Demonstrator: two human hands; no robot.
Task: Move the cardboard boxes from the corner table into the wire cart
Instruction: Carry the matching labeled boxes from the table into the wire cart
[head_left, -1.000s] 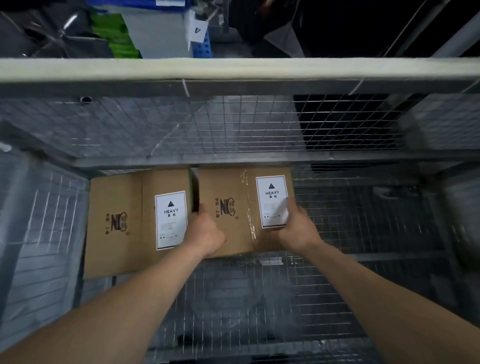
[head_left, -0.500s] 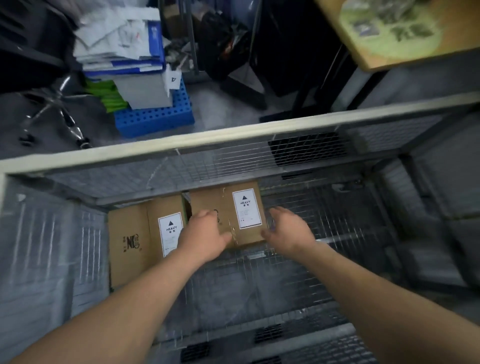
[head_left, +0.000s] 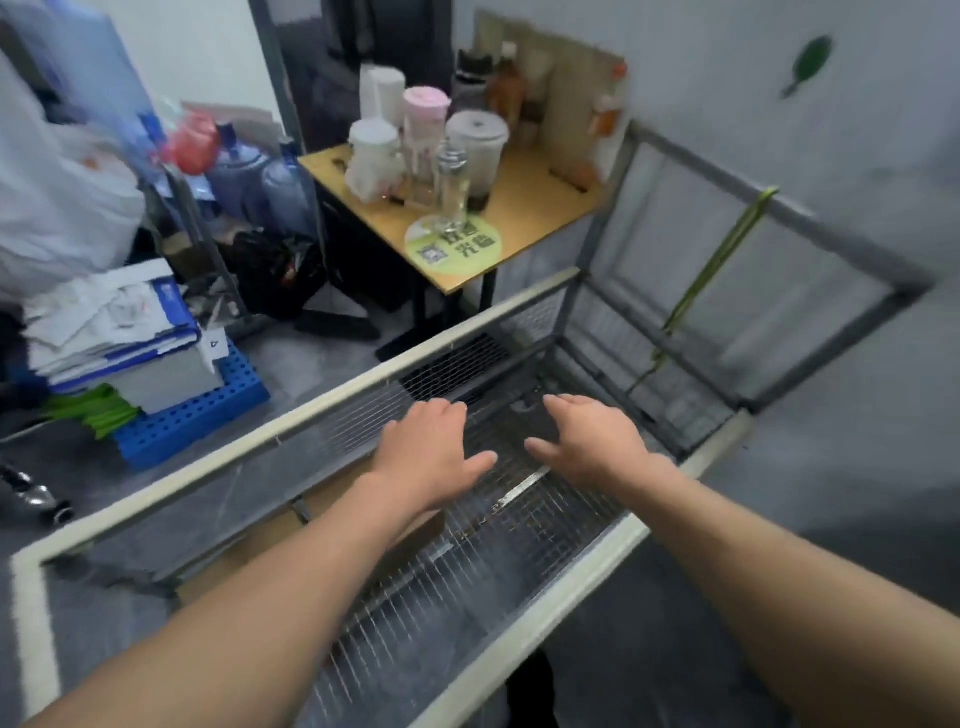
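1. The left hand (head_left: 431, 452) was open and flat, with its fingers spread, and it held nothing.
2. The right hand (head_left: 587, 441) was open too, with loose fingers, and it also held nothing.
3. Both hands hung over the grey wire cart with the cream rim (head_left: 363, 379), close to each other but not touching.
4. A brown cardboard box (head_left: 270, 540) lay on the cart floor at the left end, partly hidden under the left arm. I could not tell how many boxes were there.
5. The yellow wooden tabletop (head_left: 535, 208) stood in the corner just past the far end of the cart.
6. A clear glass bottle (head_left: 452, 192), a pink cup with a lid (head_left: 426, 114) and other tubs stood on it.
7. A flat tan board (head_left: 550, 83) leaned at the back. No box showed plainly on the tabletop.
8. It looked like the step was to go back for one more box, since both hands were free.
9. To do it well, the hands should reach in past the bottle and cups slowly, so nothing tips over.
10. Each hand should take one side of the box and lift it straight up.
11. The box should go down on the bare wire floor, right beside the box already in the cart.
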